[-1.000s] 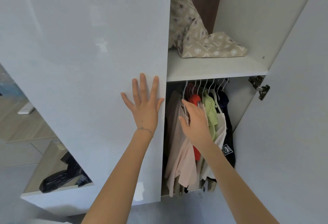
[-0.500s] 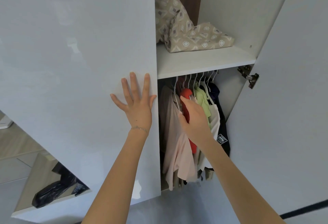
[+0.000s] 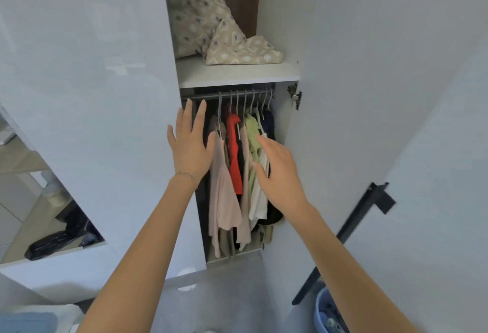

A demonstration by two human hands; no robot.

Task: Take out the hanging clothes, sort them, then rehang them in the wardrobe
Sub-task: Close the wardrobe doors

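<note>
Left hand [image 3: 190, 147] and right hand [image 3: 280, 174] are held open, empty, before clothes [image 3: 224, 174] hung on the rail [image 3: 206, 96]; crowded hangers [image 3: 237, 103] could be snagged, and garments dropped, if several are pulled at once.

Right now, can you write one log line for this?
left hand: open, near door edge | right hand: open, at hanging clothes | holding: nothing

Light: bright, even daylight; soft glare on my left door [image 3: 79, 95] at 10 o'clock.
Shadow: dim behind my hanging clothes [image 3: 232, 161].
Blur: door handle [image 3: 377, 198] at 4 o'clock looks smeared.
Edges: wide-angle bending; door lines lean outward.
</note>
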